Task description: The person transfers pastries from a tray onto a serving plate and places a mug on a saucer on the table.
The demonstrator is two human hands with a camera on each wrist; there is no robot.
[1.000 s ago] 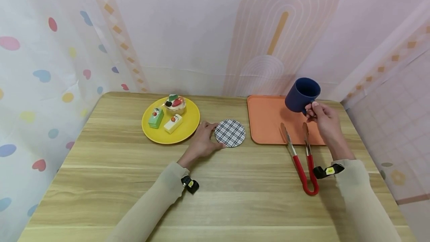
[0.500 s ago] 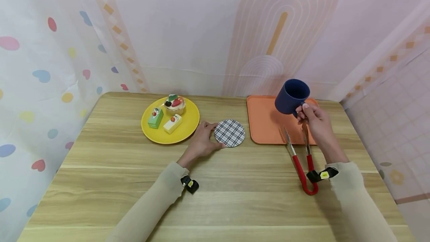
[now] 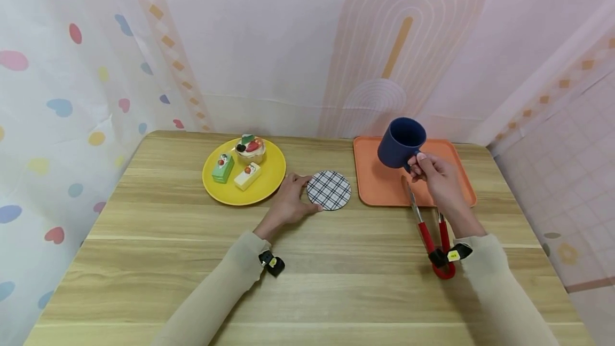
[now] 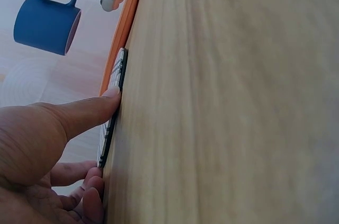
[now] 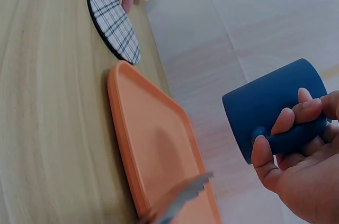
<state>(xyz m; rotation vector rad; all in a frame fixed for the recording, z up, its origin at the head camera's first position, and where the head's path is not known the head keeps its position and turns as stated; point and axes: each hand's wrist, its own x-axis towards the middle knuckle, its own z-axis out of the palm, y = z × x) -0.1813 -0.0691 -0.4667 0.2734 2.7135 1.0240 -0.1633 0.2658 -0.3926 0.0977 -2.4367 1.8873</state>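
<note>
A round coaster (image 3: 329, 190) in black-and-white plaid lies flat on the wooden table. My left hand (image 3: 290, 201) pinches its left side, thumb on the near edge and fingers at the far edge. Up over the orange tray (image 3: 370, 188), my right hand (image 3: 436, 178) grips a dark blue mug (image 3: 396, 149) by its handle. The mug hangs clear of the tray, its mouth tilted up and slightly to the right. In the right wrist view, several fingers curl round the handle of the mug (image 5: 270, 102).
Red-handled tongs (image 3: 425, 236) lie spread with their tips on the tray, partly hidden under my right arm. A yellow plate (image 3: 226, 192) at left bears a green cake slice (image 3: 222, 170), a cream-coloured slice (image 3: 247, 176) and a fruit-topped dessert cup (image 3: 251, 149). A patterned curtain (image 3: 269, 57) hangs behind the table.
My right hand has carried the mug leftward and a little lower over the tray, toward the coaster. My left hand and the coaster have stayed in place.
</note>
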